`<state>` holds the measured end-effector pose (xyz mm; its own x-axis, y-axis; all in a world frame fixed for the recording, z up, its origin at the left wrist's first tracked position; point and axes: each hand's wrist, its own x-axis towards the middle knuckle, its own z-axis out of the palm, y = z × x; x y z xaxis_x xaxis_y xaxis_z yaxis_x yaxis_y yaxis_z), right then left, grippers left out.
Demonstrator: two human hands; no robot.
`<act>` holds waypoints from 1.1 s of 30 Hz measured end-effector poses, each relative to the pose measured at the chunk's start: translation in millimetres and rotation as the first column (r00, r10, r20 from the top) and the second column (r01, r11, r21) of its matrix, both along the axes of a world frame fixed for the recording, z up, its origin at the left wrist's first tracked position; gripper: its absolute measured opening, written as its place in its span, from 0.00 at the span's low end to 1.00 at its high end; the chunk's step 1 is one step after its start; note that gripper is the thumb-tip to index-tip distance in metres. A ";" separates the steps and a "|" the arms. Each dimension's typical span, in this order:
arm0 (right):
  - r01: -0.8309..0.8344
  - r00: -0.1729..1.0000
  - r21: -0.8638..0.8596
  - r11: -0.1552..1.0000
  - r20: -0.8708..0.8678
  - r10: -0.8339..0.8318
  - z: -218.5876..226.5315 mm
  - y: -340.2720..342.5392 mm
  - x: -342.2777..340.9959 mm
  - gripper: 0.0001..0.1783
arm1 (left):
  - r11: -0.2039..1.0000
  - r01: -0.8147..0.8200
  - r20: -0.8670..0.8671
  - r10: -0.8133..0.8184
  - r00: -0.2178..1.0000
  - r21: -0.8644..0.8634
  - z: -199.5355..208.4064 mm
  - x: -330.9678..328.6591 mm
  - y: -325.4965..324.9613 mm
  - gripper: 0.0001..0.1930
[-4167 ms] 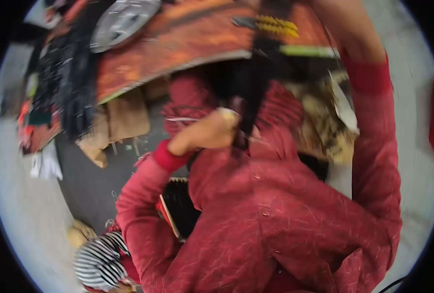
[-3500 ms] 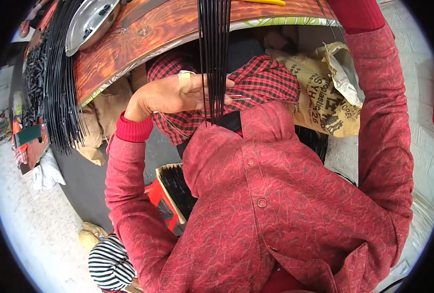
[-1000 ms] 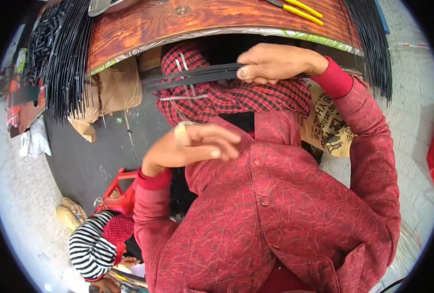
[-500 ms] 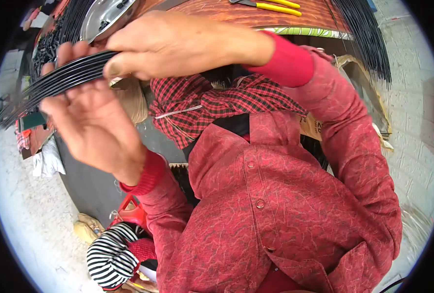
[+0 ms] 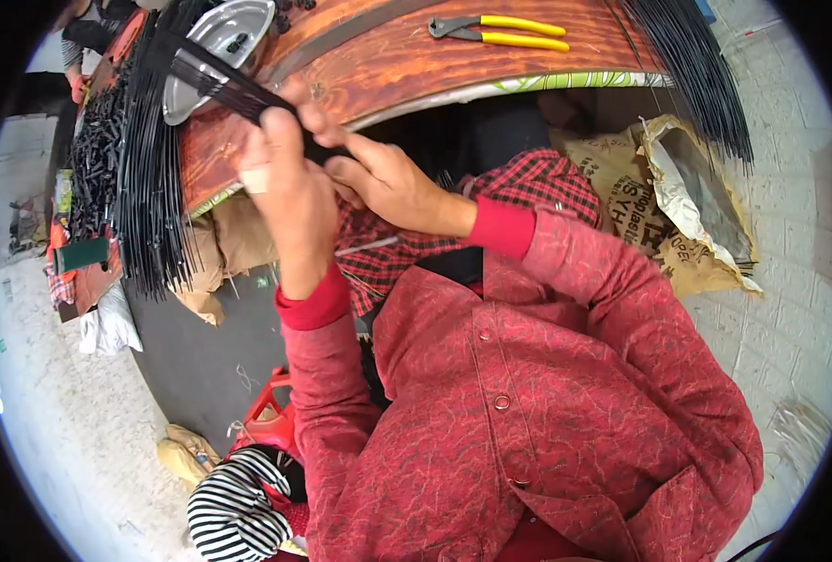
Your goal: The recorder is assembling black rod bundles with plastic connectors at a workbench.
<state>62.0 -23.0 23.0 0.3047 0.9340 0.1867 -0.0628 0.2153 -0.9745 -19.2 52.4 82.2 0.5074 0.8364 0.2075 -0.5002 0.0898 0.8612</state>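
A bundle of thin black strips (image 5: 231, 92) slants across the near left edge of the table, its far end blurred and reaching over the metal dish. My left hand (image 5: 289, 183) is closed around the bundle, partly smeared by motion. Close beside it, my right hand (image 5: 393, 187) has its fingers curled at the bundle's near end, where the fingers hide most of the strips. Beyond the bundle, the oval metal dish (image 5: 177, 98) holds a few small black pieces.
Yellow-handled pliers (image 5: 519, 30) lie on the reddish wooden table (image 5: 378, 70). Long black strips (image 5: 149, 197) hang over its left edge, and another bunch (image 5: 702, 70) over the right. An open paper sack (image 5: 622, 183) stands at right. A person in striped clothing (image 5: 238, 506) is at lower left.
Both hands have moved right, swinging the bundle to a steeper slant. My left hand, open beneath it before, has closed around it; my right hand has shifted to its near end.
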 end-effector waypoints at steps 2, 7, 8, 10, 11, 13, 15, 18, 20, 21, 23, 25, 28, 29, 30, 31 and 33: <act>0.015 0.999 -0.044 0.999 -0.042 -0.017 -2.9 -9.8 -0.8 0.16 | 0.992 0.062 -0.004 -0.063 0.998 -0.106 -7.7 3.4 -5.2 0.14; 0.037 0.981 -0.076 0.996 -0.187 -0.051 -13.8 -11.5 2.3 0.19 | 0.998 0.007 -0.176 -0.019 0.984 -0.068 -5.0 22.2 -6.9 0.13; 0.100 0.978 -0.097 0.990 -0.172 -0.115 -12.6 -19.5 -2.3 0.18 | 1.000 -0.004 -0.235 -0.002 0.972 -0.025 -4.5 22.7 -11.2 0.13; 0.111 0.981 -0.168 0.980 -0.138 -0.135 4.5 -32.0 -7.7 0.13 | 1.000 0.019 -0.226 -0.023 0.974 -0.020 -3.0 20.0 -20.3 0.12; 0.135 0.977 -0.127 0.983 -0.146 -0.154 -2.2 -29.9 -10.5 0.14 | 0.999 0.036 -0.213 -0.037 0.976 -0.008 -1.7 21.1 -20.0 0.12; 0.110 0.978 -0.159 0.981 -0.158 -0.135 -3.9 -28.3 -4.2 0.14 | 0.999 0.040 -0.188 -0.037 0.982 0.011 -0.1 27.0 -20.6 0.12; 0.087 0.971 -0.196 0.977 -0.202 -0.127 -6.1 -30.7 -2.4 0.15 | 0.999 0.013 -0.242 -0.025 0.970 -0.050 -4.4 27.4 -20.2 0.11; 0.099 0.979 -0.239 0.966 -0.148 -0.137 6.8 -37.4 -5.8 0.14 | 0.998 0.019 -0.201 -0.032 0.979 -0.068 7.9 23.1 -28.4 0.10; 0.109 0.980 -0.268 0.957 -0.134 -0.149 4.8 -32.5 -6.0 0.14 | 0.996 0.025 -0.179 -0.040 0.983 -0.083 -2.4 24.0 -21.4 0.10; 0.127 0.980 -0.284 0.950 -0.109 -0.164 4.6 -25.7 -1.4 0.15 | 0.996 0.038 -0.145 -0.050 0.988 -0.086 -7.6 27.8 -14.1 0.10; 0.106 0.987 -0.257 0.961 -0.094 -0.134 -8.7 -13.9 3.6 0.15 | 0.994 0.031 -0.174 -0.048 0.984 -0.103 -16.1 29.2 -1.8 0.10; 0.091 0.991 -0.237 0.967 -0.079 -0.112 -30.4 -4.7 5.8 0.15 | 0.985 0.032 -0.179 -0.062 0.982 -0.167 -24.3 30.7 9.4 0.11; 0.144 0.989 -0.146 0.979 0.007 -0.145 -40.3 8.7 12.1 0.15 | 0.974 0.029 -0.211 -0.078 0.974 -0.225 -33.2 31.9 17.1 0.11; 0.053 0.998 -0.230 0.972 -0.024 -0.060 -38.8 8.0 17.9 0.16 | 0.963 0.066 -0.180 -0.115 0.977 -0.260 -40.6 29.5 24.8 0.11; -0.037 0.998 -0.312 0.949 -0.061 0.018 -38.1 5.6 23.9 0.17 | 0.962 0.074 -0.180 -0.124 0.976 -0.262 -43.8 29.9 28.1 0.11; -0.044 0.997 -0.320 0.946 0.047 0.062 -43.4 8.3 29.8 0.19 | 0.962 0.091 -0.191 -0.142 0.971 -0.257 -46.9 30.5 30.6 0.12; -0.034 0.996 -0.308 0.951 0.066 0.057 -38.1 13.2 38.0 0.20 | 0.962 0.107 -0.214 -0.163 0.963 -0.251 -48.5 31.9 33.5 0.12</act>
<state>100.1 -9.8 -15.1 0.2565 0.9623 -0.0904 0.0087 -0.0958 -0.9954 12.7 85.9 33.7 0.6290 0.7676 -0.1226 -0.2598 0.3563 0.8975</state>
